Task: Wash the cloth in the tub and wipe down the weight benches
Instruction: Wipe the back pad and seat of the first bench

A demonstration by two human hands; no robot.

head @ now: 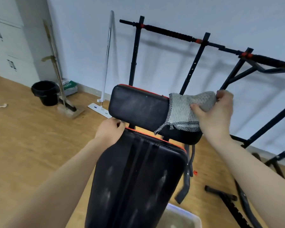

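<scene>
Up top, right hand [214, 116] tight around cloth [181, 109] on headrest [138, 106], left hand [109, 130] tight on backrest [138, 178].

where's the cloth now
Head view, right of centre: grey cloth draped over the right end of the headrest pad, gripped by the right hand; left hand holds the back pad.

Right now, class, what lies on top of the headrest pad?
A grey cloth drapes the right end, gripped by the right hand. The headrest pad surface beneath it is hidden.
</scene>
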